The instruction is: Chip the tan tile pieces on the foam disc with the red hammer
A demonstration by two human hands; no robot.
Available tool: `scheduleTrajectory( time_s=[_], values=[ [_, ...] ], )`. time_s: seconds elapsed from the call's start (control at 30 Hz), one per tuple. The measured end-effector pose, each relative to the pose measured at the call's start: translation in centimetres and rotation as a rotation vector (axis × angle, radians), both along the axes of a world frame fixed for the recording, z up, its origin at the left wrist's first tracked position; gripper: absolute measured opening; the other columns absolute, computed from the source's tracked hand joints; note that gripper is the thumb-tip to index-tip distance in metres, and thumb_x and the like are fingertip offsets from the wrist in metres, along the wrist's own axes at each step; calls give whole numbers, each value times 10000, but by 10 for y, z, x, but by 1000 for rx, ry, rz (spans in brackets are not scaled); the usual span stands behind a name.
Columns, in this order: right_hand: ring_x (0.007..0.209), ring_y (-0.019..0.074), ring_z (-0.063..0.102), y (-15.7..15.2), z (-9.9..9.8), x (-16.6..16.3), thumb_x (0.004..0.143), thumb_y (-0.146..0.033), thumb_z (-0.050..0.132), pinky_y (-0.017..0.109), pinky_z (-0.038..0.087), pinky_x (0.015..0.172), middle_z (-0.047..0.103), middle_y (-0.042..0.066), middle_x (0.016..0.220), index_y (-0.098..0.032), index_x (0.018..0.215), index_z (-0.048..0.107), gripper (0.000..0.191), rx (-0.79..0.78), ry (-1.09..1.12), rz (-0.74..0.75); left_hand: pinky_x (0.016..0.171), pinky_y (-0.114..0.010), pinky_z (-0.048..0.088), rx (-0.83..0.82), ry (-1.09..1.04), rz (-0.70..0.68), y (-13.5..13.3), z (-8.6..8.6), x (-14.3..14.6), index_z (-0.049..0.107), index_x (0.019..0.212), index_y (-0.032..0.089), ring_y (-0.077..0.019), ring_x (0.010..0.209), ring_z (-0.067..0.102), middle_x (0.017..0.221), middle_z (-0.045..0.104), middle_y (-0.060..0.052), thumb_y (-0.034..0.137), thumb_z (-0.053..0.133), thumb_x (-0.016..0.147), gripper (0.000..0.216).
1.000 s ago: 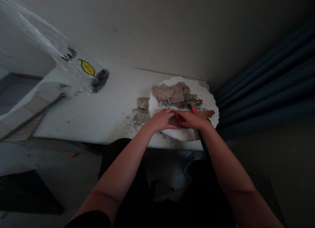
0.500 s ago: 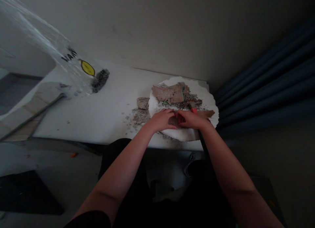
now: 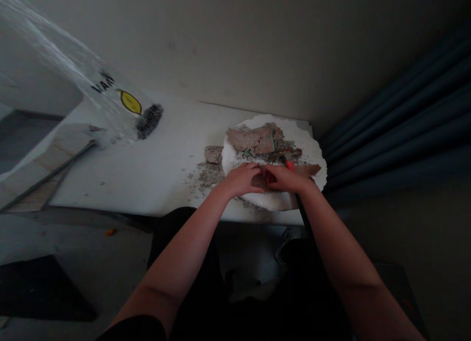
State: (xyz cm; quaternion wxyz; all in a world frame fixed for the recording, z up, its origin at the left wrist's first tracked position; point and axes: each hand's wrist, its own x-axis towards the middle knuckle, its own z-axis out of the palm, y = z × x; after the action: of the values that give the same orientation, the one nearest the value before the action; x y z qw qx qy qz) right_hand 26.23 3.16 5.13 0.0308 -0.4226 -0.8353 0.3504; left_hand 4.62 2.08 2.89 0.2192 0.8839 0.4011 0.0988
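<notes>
My left hand [image 3: 243,179] presses on a brown textured piece [image 3: 258,182], its thumb and fingers bent around the left part. My right hand [image 3: 282,178] is closed just to the right, over the same piece. Red shows between its fingers, and a red tool part [image 3: 290,165] with a dark end sticks out above the knuckles; its exact kind is too dim to tell. Beneath lies a white sheet with a wavy edge [image 3: 320,157]. Farther back on it rests a cracked brown slab [image 3: 253,139] with a greenish edge, among grey crumbs.
A small brown chunk [image 3: 213,154] and crumbs [image 3: 210,174] lie left of the sheet on the white table [image 3: 165,159]. A clear plastic bag [image 3: 121,105] with a yellow print hangs over the left side. Dark curtains [image 3: 401,115] border the right; a wall stands behind.
</notes>
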Motion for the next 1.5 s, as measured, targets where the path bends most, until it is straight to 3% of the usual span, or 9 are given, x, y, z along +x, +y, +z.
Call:
scheduleTrajectory(
  time_s=[1.33,1.5],
  values=[
    [778,183,568,3,2,0,768,-75,606,278,403,667,648,40,909,-200,927,550,210,36,-45,55,1073,-398,430,-4,5,-3,0,-2,-1,614,1232,231,-273,1273,502,1415,520,-86,591,687,781,582],
    [745,180,578,2,3,0,761,-85,614,277,408,644,645,22,850,-205,956,547,238,-7,-15,3,1058,-402,441,7,0,-6,0,-4,-1,614,1234,245,-272,1262,512,1395,534,-79,593,686,781,575]
  ],
)
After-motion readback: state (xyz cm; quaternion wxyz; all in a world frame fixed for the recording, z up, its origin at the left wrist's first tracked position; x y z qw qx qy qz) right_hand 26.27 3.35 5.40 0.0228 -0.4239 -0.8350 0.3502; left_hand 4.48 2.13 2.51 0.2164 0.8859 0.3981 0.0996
